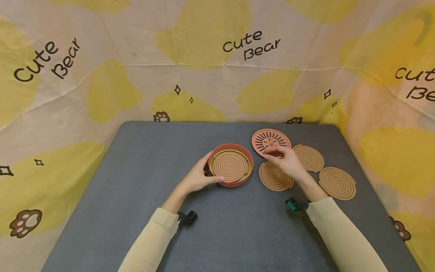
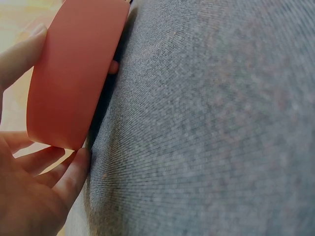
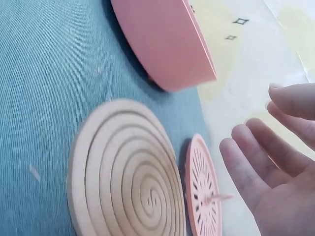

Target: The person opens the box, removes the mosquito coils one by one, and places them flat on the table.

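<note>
**Left grip around a mosquito-coil holder, right grip empty beside its slotted lid**

At left, the left grip [image 1: 198, 177] curls around a reddish-pink mosquito-coil holder [image 1: 234, 185], thumb on the near rim. Inside the holder, just right of that grip, lies a tan spiral coil [image 1: 230, 166]. Farther right, the right grip [image 1: 289, 164] holds nothing, fingers loosely bent. The slotted pink lid [image 1: 261, 142] lies on the table [image 1: 102, 226] just beyond it; one loose coil [image 1: 273, 179] lies partly below it, and two spare coils [image 1: 337, 184] lie to its right.

The step in hand seems to be steadying the holder while reaching among the lid and coils; the next move likely calls for a careful pinch by the right grip.

Only the left wrist view shows a small round foot [image 2: 113, 67] under the holder. The right wrist view reveals a gap between thumb and fingers, hard to judge from the head.
</note>
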Motion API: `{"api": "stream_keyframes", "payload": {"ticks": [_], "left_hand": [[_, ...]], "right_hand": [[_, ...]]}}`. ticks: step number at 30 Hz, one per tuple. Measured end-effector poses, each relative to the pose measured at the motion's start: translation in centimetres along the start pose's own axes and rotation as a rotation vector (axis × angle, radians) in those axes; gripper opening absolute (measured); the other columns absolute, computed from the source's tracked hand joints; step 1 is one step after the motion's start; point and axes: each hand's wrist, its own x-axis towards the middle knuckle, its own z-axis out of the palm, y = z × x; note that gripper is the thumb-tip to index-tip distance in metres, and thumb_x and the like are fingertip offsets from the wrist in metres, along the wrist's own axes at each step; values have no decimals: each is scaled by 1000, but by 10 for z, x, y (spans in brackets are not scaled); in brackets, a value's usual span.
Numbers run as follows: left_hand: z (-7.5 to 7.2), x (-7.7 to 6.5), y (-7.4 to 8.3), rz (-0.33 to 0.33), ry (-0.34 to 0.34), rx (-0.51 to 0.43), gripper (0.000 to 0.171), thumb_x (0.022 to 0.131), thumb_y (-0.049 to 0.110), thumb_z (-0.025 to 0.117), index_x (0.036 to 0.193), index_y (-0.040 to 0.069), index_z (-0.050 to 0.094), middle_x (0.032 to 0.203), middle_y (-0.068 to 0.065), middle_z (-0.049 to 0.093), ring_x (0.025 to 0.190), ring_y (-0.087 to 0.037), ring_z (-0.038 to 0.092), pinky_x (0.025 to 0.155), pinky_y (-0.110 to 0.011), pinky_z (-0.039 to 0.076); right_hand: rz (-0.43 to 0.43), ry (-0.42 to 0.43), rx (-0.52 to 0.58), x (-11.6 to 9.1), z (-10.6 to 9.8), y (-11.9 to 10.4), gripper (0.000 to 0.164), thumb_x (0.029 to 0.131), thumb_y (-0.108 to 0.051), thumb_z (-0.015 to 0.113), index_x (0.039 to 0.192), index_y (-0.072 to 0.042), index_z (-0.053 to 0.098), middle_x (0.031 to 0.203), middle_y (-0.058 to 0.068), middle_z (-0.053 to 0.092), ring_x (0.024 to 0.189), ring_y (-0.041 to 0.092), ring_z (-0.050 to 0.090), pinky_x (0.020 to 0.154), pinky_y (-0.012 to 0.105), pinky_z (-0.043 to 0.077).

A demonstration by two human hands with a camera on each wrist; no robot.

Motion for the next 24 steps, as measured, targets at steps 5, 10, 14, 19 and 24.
{"api": "stream_keyframes", "payload": {"ticks": [5, 10, 14, 19, 24], "left_hand": [[-1, 0, 2, 4, 3, -4, 109, 80, 34, 89, 164, 19, 21, 156, -12, 35, 136, -23, 48, 110, -41, 43], [0, 1, 2, 8, 1, 5, 109, 81, 34, 89, 164, 18, 20, 157, -13, 35, 136, -23, 49, 110, -40, 44], [0, 1, 1, 10, 6, 10, 109, 81, 35, 89, 164, 17, 21, 156, -13, 35, 136, -23, 49, 110, -40, 44], [0, 0, -1, 18, 10, 3, 108, 81, 35, 89, 164, 19, 22, 156, -14, 36, 136, -24, 48, 110, -43, 44], [0, 0, -2, 13, 7, 0, 109, 80, 36, 89, 164, 20, 21, 156, -14, 35, 136, -24, 48, 110, -43, 44]], "right_hand": [[21, -51, 66, 3, 10, -4, 33, 99, -16, 69, 124, 6, 67, 124, 21, 64, 102, 27, 68, 83, 38, 59], [61, -108, 122, 2, 20, -5, 39, 99, -17, 69, 130, 6, 63, 121, 25, 63, 102, 44, 67, 86, 50, 58], [85, -135, 161, 3, 28, -5, 41, 99, -18, 69, 133, 5, 61, 121, 25, 64, 100, 46, 67, 84, 46, 59], [94, -169, 182, 5, 38, -4, 38, 99, -17, 70, 131, 2, 63, 118, 23, 66, 97, 42, 69, 83, 49, 59], [89, -165, 164, 5, 43, -3, 34, 98, -15, 70, 128, 2, 65, 116, 20, 68, 94, 37, 70, 80, 47, 60]]}}
